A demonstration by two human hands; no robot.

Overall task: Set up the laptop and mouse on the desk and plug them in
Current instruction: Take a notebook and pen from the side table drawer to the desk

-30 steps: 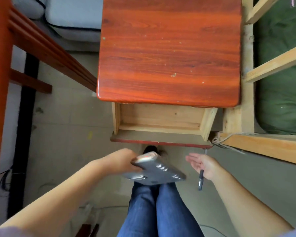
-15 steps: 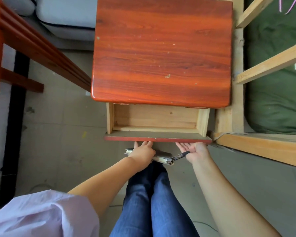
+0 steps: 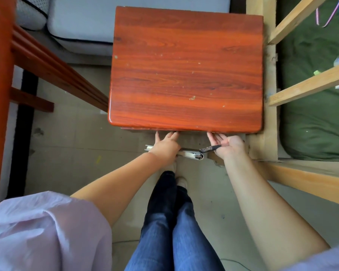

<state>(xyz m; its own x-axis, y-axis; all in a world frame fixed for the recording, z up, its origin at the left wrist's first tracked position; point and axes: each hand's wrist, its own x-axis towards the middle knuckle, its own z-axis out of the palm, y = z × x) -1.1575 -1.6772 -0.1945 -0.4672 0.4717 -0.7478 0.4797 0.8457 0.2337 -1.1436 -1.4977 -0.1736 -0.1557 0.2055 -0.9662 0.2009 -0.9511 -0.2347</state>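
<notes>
At the counter [image 3: 186, 71] front edge: left hand [image 3: 165, 147] clamping a closed silver laptop [image 3: 190, 154], fingers forward; right hand [image 3: 228, 145] gripping what looks like a dark plug [image 3: 210, 148], fingertips reaching under the edge.

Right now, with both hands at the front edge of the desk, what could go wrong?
1. The left hand presses the desk front while also pinning the laptop underneath; it might slip to the floor.
2. The right hand holds a dark plug between its fingers, which could get pinched.
</notes>
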